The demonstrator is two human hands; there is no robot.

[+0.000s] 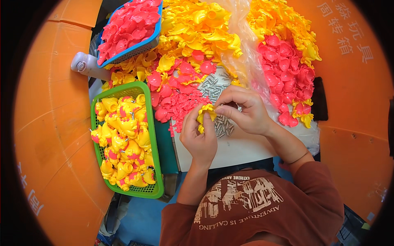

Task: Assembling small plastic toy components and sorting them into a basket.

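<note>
Orange walls [53,123] ring the white worktop [246,149], heaped with yellow and pink plastic parts [197,33]. At left, a green basket [154,135] of finished yellow toys — above it, a blue basket [135,49] of pink pieces. Dead centre, left hand [199,137] wrapped around a yellow toy piece [205,112], right hand [242,110] pinching its top — over small grey pins [211,84].

White printed characters [347,30] on the orange bin wall at upper right, more [28,192] at lower left.
</note>
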